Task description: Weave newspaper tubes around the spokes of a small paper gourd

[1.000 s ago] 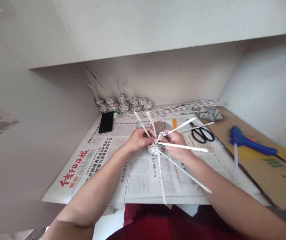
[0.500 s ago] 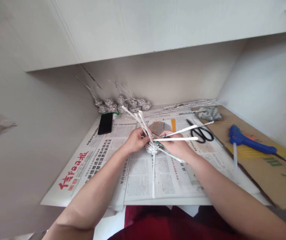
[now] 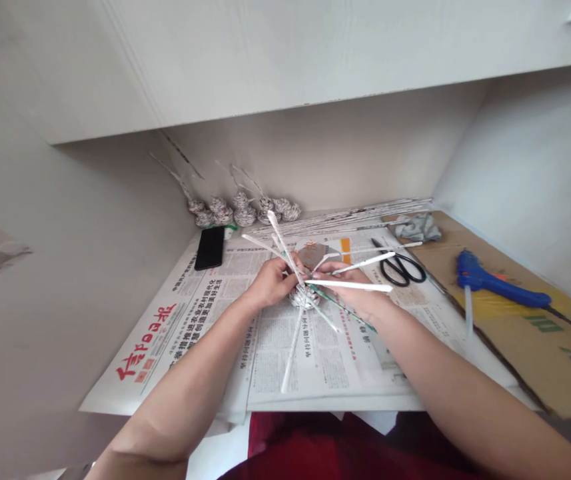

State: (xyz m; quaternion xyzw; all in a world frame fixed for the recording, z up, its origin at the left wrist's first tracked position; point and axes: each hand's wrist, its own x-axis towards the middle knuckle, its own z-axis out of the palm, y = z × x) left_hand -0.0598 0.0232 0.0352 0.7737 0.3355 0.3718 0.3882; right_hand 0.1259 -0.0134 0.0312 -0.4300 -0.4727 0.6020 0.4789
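Observation:
A small round piece woven from rolled newspaper (image 3: 304, 298) is held between my hands above the newspaper sheets. Several rolled paper strips stick out from it in all directions, among them a white paper strip (image 3: 355, 286) pointing right and another pointing toward me. My left hand (image 3: 274, 280) grips the woven piece on its left side, fingers curled and thumb against it. On the far right side my right hand (image 3: 348, 283) has its fingers closed around paper strips close to the weave; its fingertips are partly hidden by strips.
Several finished-looking woven gourd shapes (image 3: 244, 210) stand at the back left, beside a bundle of paper rolls (image 3: 345, 217). A black phone (image 3: 210, 248) lies left. At right are black-handled scissors (image 3: 403, 269), a grey rag (image 3: 419, 227) and a blue glue gun (image 3: 500, 283) on cardboard (image 3: 555, 380).
The woven piece has turned between my hands: the strip pointing toward me has swung left, and the other strips have shifted round. Both hands stay in nearly the same place.

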